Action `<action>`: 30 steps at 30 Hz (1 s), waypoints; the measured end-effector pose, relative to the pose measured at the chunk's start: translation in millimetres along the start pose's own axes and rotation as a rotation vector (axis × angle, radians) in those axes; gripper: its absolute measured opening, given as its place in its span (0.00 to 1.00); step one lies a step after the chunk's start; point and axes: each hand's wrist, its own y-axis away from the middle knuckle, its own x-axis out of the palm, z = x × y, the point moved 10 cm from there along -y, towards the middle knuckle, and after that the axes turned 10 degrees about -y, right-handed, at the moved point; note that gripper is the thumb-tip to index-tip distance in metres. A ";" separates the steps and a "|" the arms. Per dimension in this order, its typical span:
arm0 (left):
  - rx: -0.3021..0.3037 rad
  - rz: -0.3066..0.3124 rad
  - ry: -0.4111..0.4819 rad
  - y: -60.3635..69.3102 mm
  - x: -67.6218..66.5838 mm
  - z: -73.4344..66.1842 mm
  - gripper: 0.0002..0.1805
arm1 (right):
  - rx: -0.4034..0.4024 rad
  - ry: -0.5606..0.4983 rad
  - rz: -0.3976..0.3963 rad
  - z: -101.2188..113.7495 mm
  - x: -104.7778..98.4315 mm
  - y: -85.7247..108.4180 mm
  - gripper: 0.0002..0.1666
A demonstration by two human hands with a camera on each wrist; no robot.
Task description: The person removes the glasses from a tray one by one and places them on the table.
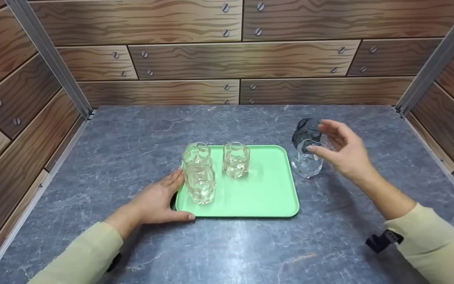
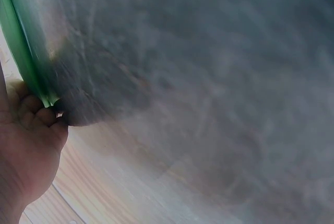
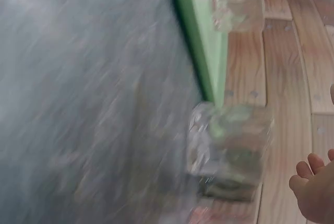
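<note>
A light green tray (image 1: 258, 193) lies on the table, with three clear, faceted glasses on it. Two of them, the back-left glass (image 1: 196, 153) and the front-left glass (image 1: 200, 185), stand by the left rim, and a middle glass (image 1: 236, 159) stands to their right. My left hand (image 1: 156, 199) grips the tray's front-left corner, thumb along the front edge; in the left wrist view its fingers (image 2: 39, 112) curl at the rim. Right of the tray stands another clear glass (image 1: 309, 163), a dark grey glass (image 1: 306, 130) behind it. Around these hovers my right hand (image 1: 347, 152), fingers spread and apart from the clear glass (image 3: 229, 140).
The grey marbled table (image 1: 235, 248) has wood-patterned walls (image 1: 195, 59) at its back and sides. Metal corner posts (image 1: 59, 67) rise at the back corners.
</note>
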 end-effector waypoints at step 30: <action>0.004 -0.025 -0.005 -0.1 0.0 0.8 0.72 | 0.108 -0.125 0.286 -15.6 180.1 -15.9 0.55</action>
